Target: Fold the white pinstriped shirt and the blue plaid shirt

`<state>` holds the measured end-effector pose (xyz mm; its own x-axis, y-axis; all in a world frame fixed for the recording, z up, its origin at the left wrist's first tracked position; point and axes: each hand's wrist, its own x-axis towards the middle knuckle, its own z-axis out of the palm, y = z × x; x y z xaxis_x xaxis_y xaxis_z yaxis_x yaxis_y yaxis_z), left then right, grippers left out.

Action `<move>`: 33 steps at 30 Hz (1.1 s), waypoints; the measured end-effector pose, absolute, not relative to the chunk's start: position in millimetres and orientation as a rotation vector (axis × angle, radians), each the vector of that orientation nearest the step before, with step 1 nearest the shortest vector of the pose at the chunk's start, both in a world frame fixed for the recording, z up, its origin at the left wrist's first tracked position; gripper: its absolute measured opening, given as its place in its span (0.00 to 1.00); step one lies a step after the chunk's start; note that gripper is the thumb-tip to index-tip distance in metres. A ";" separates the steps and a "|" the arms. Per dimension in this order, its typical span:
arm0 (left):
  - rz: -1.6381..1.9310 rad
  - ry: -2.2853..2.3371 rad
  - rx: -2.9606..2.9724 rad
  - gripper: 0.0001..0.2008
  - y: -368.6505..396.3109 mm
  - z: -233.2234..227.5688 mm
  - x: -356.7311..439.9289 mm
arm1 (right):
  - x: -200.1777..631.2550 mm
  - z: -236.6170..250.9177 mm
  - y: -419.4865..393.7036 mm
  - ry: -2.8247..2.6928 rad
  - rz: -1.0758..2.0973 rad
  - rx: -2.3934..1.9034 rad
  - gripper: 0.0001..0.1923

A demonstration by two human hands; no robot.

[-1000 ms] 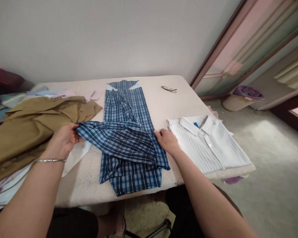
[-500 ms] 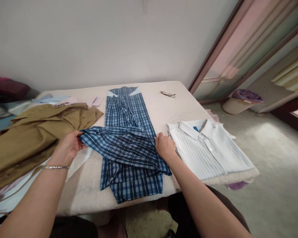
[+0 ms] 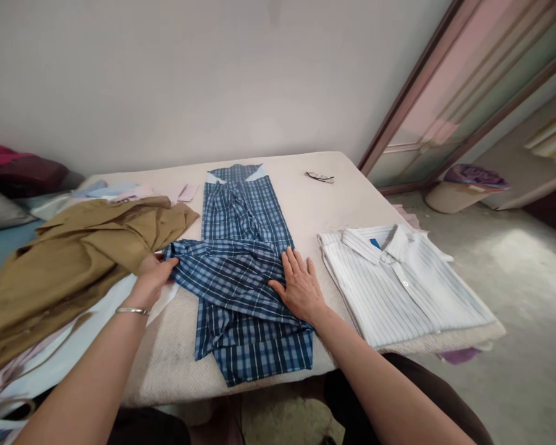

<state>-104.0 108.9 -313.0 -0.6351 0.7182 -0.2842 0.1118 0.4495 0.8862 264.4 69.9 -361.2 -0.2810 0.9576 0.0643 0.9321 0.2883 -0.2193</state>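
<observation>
A blue plaid shirt lies partly folded on the cloth-covered table, its narrow end toward the wall. One section crosses the middle of the shirt, and its left end is pinched in my left hand. My right hand rests open and flat on the right end of that section, fingers stretched out. Right of it lies a folded white striped shirt with a collar and buttons. Close to my left hand, a brown garment lies in a loose pile.
Eyeglasses lie toward the back right of the table. Pale fabric pieces sit behind the brown garment. A white wall borders the table's far side. On the floor to the right stands a lined bin.
My right hand has gone from gripping the plaid shirt's right edge to lying flat on it. The left hand still holds its end, drawn slightly inward. The view has shifted a little.
</observation>
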 end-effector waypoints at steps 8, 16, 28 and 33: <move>1.481 1.997 0.775 0.04 115.2 -298.6 -112.5 | 259.3 -348.1 61.6 -2.487 0.200 -1.500 0.43; 1.587 1.716 0.009 0.05 99.4 -294.5 -116.6 | 259.4 -359.3 63.9 -2.502 0.238 -1.504 0.42; 1.802 1.647 0.538 0.09 105.9 -277.7 -119.7 | 253.9 -346.8 58.3 -2.566 0.247 -1.335 0.38; 1.817 1.598 0.645 0.08 119.9 -251.0 -101.5 | 249.8 -330.8 47.3 -2.428 0.421 -1.280 0.32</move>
<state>-101.5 119.9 -251.0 -0.6843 0.7280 -0.0428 -0.1352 -0.0690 0.9884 249.8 47.3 -330.8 -0.5233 0.8336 0.1769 0.7255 0.5447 -0.4207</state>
